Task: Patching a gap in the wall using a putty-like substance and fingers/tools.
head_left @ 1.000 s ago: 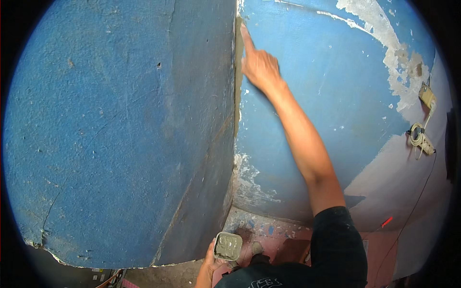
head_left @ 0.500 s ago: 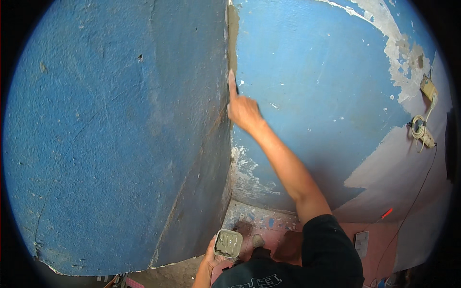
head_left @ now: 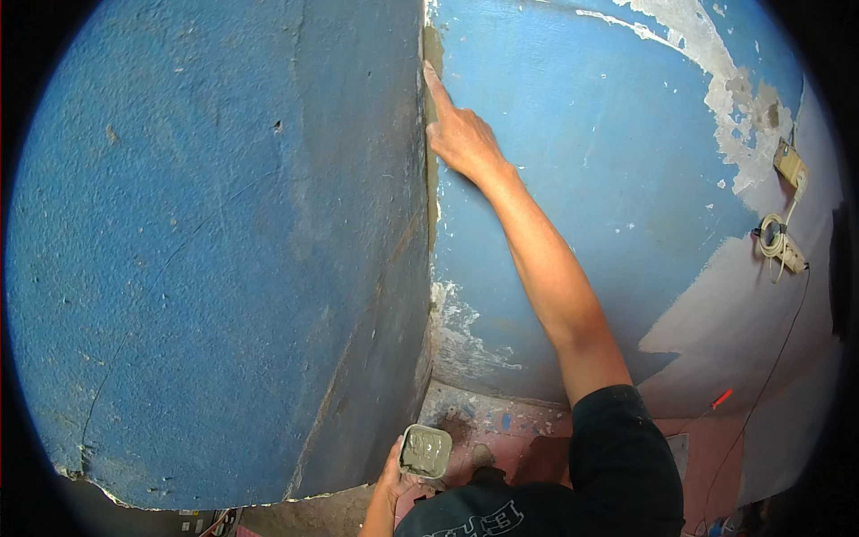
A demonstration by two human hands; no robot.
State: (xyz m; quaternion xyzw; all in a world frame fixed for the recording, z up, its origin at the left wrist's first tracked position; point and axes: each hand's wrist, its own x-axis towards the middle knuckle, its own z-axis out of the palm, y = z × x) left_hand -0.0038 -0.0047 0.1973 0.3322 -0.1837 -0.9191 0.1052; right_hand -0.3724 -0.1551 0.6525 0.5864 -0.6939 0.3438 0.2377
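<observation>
Two rough blue-painted plaster walls fill your view: the larger, scuffed left wall (head_left: 197, 251) meets the brighter, flaking right wall (head_left: 555, 116) in a tall inside corner. Below them shows a pink floor (head_left: 510, 431), speckled grey near the corner. Your right arm (head_left: 555, 268), bare below a dark short sleeve (head_left: 626, 438), reaches up across the right wall.

Down the joint runs a narrow strip of grey paste (head_left: 434, 46). The step in hand appears to be smoothing it into the corner by fingertip; the next move would seem to call for light, even pressure along the joint. The strip's long axis follows the corner up and down, its upper end near the top of the view.

Your right hand (head_left: 465, 141) grasps nothing visible, its other fingers folded behind the index. Low, close to your shirt, your left hand (head_left: 390, 474) grips the side of a pale, rounded-square tub (head_left: 449, 450); its mouth faces up, with no clear long axis. More paste (head_left: 423, 450) lies inside. Your straight right index finger (head_left: 438, 88) points up and slightly left, its tip against the strip.
</observation>
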